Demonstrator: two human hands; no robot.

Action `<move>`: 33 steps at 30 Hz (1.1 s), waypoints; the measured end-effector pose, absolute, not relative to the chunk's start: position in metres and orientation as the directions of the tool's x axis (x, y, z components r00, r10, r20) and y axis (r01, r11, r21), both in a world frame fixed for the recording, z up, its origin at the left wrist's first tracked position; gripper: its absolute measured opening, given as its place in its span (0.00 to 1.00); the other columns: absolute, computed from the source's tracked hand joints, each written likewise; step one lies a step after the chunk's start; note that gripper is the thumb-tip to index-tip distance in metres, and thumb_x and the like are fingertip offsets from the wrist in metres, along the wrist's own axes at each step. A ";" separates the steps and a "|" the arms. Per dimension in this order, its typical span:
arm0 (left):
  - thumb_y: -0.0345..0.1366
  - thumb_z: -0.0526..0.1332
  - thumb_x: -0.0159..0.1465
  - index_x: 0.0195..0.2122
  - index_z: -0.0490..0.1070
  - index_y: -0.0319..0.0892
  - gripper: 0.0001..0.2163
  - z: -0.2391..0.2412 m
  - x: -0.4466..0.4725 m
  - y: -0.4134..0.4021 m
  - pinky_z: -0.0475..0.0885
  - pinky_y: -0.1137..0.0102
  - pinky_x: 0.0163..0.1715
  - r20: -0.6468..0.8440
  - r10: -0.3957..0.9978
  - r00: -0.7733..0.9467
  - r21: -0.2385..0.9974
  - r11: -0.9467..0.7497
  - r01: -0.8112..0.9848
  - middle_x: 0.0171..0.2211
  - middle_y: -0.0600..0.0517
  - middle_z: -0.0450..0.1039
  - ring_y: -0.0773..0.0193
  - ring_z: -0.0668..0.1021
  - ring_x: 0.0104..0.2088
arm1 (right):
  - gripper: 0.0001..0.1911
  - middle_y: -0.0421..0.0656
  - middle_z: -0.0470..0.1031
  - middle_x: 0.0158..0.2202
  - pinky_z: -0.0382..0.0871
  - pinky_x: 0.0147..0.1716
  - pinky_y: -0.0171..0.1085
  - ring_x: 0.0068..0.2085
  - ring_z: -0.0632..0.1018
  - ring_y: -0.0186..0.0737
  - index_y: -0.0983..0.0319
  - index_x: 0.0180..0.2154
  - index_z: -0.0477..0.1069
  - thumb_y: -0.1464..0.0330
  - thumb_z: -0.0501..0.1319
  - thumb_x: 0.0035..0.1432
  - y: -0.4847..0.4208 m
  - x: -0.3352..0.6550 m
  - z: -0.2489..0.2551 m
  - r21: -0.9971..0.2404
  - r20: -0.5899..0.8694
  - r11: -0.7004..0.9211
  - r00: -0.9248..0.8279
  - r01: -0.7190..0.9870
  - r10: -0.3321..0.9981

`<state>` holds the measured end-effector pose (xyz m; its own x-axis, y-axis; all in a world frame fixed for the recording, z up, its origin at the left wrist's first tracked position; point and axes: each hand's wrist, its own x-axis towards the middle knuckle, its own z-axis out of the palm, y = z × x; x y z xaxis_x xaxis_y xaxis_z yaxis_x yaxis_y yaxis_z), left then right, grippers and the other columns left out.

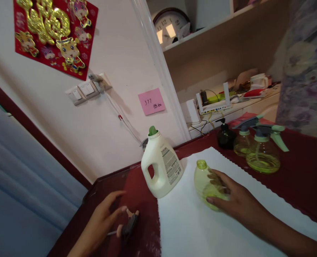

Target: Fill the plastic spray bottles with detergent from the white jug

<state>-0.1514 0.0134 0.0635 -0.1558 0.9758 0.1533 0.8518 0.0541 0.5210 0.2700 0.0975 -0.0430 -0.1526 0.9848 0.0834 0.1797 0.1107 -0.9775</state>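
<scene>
My right hand (228, 196) is wrapped round a translucent yellow-green spray bottle (201, 182) with an uncapped neck, on or just above the white cloth. On the dark red tabletop to the left lies a dark and pink spray head (130, 223) with a thin pale tube. My left hand (105, 216) is beside it, fingers apart; the thumb tip is close to the pink part, and I cannot tell whether they touch. Between my hands stands a large cream detergent jug (160, 164) with a handle, its spout showing green inside.
Two spray bottles with yellowish liquid (264, 160) and a dark pump bottle (226, 135) stand at the right. A white cloth (190, 228) covers part of the red table (144, 189). Behind are a white router (214, 105), a shelf and the wall. A blue curtain (21, 185) hangs at left.
</scene>
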 end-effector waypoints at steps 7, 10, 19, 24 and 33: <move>0.49 0.71 0.59 0.61 0.72 0.43 0.30 0.072 -0.090 0.089 0.69 0.51 0.65 0.321 0.935 -0.149 0.776 -0.170 0.607 0.66 0.38 0.72 0.44 0.75 0.65 | 0.45 0.54 0.71 0.68 0.67 0.66 0.56 0.65 0.74 0.58 0.59 0.69 0.60 0.55 0.66 0.51 0.124 0.254 -0.043 -0.965 0.194 0.206 -0.086 0.162 0.977; 0.50 0.71 0.59 0.60 0.72 0.42 0.31 0.062 -0.070 0.113 0.74 0.55 0.59 0.333 0.932 -0.144 0.808 -0.204 0.552 0.61 0.38 0.76 0.46 0.79 0.59 | 0.45 0.54 0.68 0.70 0.65 0.68 0.58 0.67 0.72 0.58 0.58 0.69 0.58 0.55 0.65 0.52 0.136 0.250 -0.065 -0.960 0.209 0.221 -0.086 0.172 0.974; 0.58 0.71 0.56 0.35 0.73 0.41 0.23 0.036 -0.046 0.136 0.70 0.67 0.34 0.346 0.887 -0.305 0.884 -0.198 0.424 0.28 0.54 0.74 0.61 0.75 0.30 | 0.46 0.51 0.68 0.70 0.66 0.68 0.58 0.68 0.71 0.59 0.54 0.71 0.56 0.57 0.66 0.53 0.137 0.253 -0.078 -0.954 0.178 0.204 -0.133 0.218 0.975; 0.58 0.71 0.55 0.36 0.70 0.43 0.23 0.024 -0.039 0.144 0.68 0.70 0.28 0.376 0.835 -0.401 0.901 -0.229 0.369 0.25 0.57 0.71 0.65 0.71 0.26 | 0.44 0.47 0.68 0.70 0.67 0.66 0.58 0.67 0.71 0.58 0.49 0.71 0.56 0.58 0.67 0.56 0.140 0.254 -0.086 -0.937 0.211 0.240 -0.137 0.254 0.968; 0.53 0.75 0.53 0.37 0.74 0.42 0.22 0.061 -0.048 0.116 0.69 0.72 0.22 0.448 0.784 -0.430 0.848 -0.220 0.482 0.25 0.56 0.74 0.64 0.73 0.24 | 0.45 0.50 0.67 0.71 0.64 0.68 0.59 0.68 0.70 0.58 0.57 0.72 0.55 0.59 0.65 0.56 0.134 0.256 -0.072 -0.936 0.196 0.233 -0.159 0.264 0.968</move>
<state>-0.0476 0.1161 0.0612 -0.4304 0.7836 0.4480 0.4818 -0.2202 0.8481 0.2561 0.1343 -0.0718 -0.1588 0.9677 0.1956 0.2642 0.2325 -0.9360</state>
